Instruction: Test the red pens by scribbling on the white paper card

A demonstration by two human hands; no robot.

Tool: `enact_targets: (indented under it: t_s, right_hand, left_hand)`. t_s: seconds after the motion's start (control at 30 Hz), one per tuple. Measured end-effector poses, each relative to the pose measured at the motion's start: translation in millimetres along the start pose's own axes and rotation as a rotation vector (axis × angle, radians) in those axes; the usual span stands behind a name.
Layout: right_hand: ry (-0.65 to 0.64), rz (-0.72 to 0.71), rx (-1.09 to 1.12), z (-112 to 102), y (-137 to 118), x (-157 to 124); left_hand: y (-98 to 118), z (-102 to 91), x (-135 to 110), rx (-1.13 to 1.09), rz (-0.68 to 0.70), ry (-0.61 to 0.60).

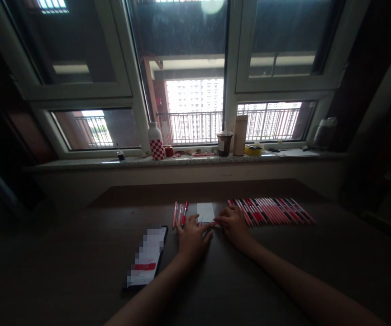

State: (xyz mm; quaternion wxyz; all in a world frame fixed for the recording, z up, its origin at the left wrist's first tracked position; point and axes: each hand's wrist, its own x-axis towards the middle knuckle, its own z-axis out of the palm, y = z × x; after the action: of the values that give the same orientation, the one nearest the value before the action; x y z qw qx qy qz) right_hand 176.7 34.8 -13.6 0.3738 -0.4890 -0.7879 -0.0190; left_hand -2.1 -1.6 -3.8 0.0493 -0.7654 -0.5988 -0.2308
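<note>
My left hand (193, 239) rests low over the table with its fingers spread and its thumb apart from the index finger. Its index fingertip is close to a small red-pink stick (213, 223), which looks like part of a pen. The fingers of my right hand (236, 227) are pinched on this stick; most of it is hidden. Just beyond both hands lies a white sheet or card (205, 211). Left of it are a red pen (185, 213) and pink pens or pencils (175, 214). A long row of pink, red and black pens (272, 211) lies to the right.
A phone (159, 258) with a blurred screen lies on the dark table (80, 271), left of my forearm. Along the windowsill (134, 162) stand a checkered bottle (156, 142), a drink cup (224, 144), a tan tumbler (240, 136) and a yellow tape roll (252, 150).
</note>
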Motion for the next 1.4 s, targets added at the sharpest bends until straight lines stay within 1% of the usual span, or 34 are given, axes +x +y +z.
enact_targets:
  t_s: [0.3, 0.57, 0.83, 1.03, 1.27, 1.4]
  right_hand:
    - [-0.039, 0.027, -0.017, -4.7, -3.5, -0.2]
    - [-0.068, 0.091, -0.072, -5.1, -3.7, 0.5]
    - [-0.044, 0.140, -0.113, -4.9, -2.5, -0.6]
    - [-0.034, 0.137, -0.105, -5.1, -2.4, -0.8]
    - [-0.051, 0.136, -0.119, -7.7, -4.7, -0.2]
    - [-0.059, 0.119, -0.100, -6.8, -4.9, 0.0]
  left_hand:
    - [1.5, -2.7, -0.7, 0.003, -0.004, -0.007]
    - [1.3, -2.8, -0.8, 0.002, -0.004, 0.010]
    - [2.6, -3.7, -0.3, -0.020, -0.011, 0.002]
    - [2.6, -4.7, -0.5, -0.045, -0.003, 0.007]
    - [2.5, -8.0, -0.8, -0.065, 0.014, 0.017]
    - [3.6, -9.8, -0.5, -0.062, 0.003, 0.003]
